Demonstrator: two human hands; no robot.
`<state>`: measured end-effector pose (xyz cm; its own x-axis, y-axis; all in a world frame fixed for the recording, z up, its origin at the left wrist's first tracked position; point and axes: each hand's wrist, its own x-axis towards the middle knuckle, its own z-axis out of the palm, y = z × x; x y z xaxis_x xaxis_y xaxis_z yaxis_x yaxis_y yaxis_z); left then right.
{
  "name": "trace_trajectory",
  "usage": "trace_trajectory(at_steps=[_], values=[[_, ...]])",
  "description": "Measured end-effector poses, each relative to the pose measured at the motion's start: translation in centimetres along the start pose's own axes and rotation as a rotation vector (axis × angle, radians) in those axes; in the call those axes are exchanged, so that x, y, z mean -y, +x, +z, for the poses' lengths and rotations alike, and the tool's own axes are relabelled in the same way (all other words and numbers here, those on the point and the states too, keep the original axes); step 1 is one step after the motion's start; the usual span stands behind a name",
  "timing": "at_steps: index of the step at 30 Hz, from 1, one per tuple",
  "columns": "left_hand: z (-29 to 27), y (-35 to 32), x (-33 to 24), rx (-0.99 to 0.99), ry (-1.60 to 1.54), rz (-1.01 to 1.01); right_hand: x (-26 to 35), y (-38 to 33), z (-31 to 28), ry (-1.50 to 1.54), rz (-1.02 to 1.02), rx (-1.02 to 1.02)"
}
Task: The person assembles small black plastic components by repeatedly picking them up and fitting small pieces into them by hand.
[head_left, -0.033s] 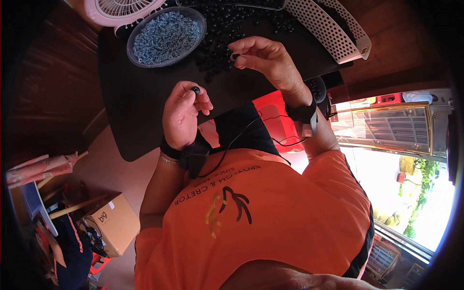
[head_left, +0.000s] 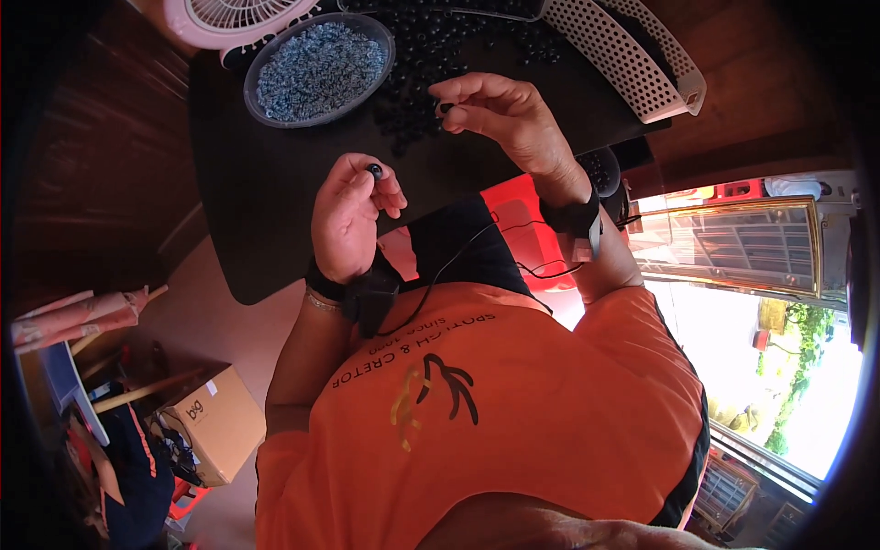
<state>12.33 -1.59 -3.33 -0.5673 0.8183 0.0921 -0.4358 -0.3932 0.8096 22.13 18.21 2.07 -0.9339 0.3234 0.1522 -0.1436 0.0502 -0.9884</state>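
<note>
Over a black table (head_left: 275, 211), each hand — left hand (head_left: 346, 220), right hand (head_left: 500, 115) — pinches what looks like a small black bead (head_left: 374, 170).

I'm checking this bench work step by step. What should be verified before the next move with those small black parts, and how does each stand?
1. Left hand has a part: ok, a small black piece sits pinched at its fingertips.
2. Right hand has a part: ok, a small dark piece shows at its fingertips.
3. The two pieces meet: not ok, the hands are apart.
4. Black parts in supply on the black mat: ok.
5. Bowl of bluish bits within reach: ok, beside the left hand.
6. Wrist cables clear of fingers: ok.
</note>
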Motion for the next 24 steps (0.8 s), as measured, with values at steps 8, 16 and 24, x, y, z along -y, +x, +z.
trace_trajectory(at_steps=[8, 16, 24], values=[[-0.1, 0.0, -0.1, 0.005, -0.004, -0.009, -0.6, 0.3, 2.4, 0.124, -0.018, 0.082], [-0.4, 0.3, 0.0, -0.001, -0.076, -0.035, -2.5, 0.2, 5.6, 0.274, -0.128, 0.06], [-0.2, 0.2, -0.3, -0.008, -0.141, -0.037, -3.2, -0.1, 7.3, 0.349, -0.107, 0.124]])
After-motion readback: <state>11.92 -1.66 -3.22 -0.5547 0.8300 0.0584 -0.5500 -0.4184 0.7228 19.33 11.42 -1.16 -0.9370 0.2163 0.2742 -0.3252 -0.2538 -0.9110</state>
